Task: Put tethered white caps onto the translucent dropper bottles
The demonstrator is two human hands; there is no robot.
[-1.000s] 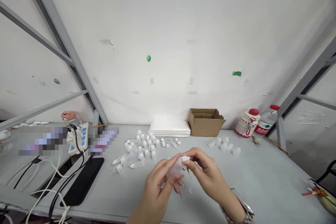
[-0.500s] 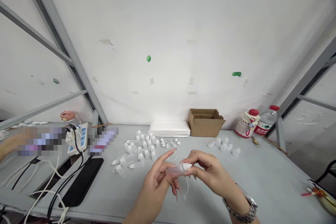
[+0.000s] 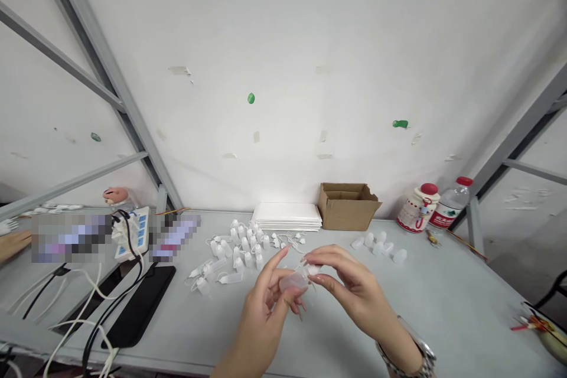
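Observation:
My left hand [image 3: 270,301] holds the body of a small translucent bottle [image 3: 293,281] between thumb and fingers, just above the grey table. My right hand [image 3: 345,283] pinches the white cap [image 3: 313,270] at the bottle's right end, partly covering it. Behind my left hand stands a cluster of similar capped bottles [image 3: 244,243], with a few lying on their sides. Small white caps with straps [image 3: 283,240] lie right of the cluster. Several translucent pieces [image 3: 380,247] are spread beyond my right hand.
A white stack [image 3: 287,216] and an open cardboard box [image 3: 348,208] stand by the wall. Farther right are a decorated jar [image 3: 417,209] and a water bottle [image 3: 450,205]. Phones, cables and a power strip [image 3: 136,233] occupy the left, where another person's hand [image 3: 15,245] shows.
The right fingers have shifted up and left around the cap, and the held bottle has tilted and moved slightly up. The other person's hand has drawn back to the left.

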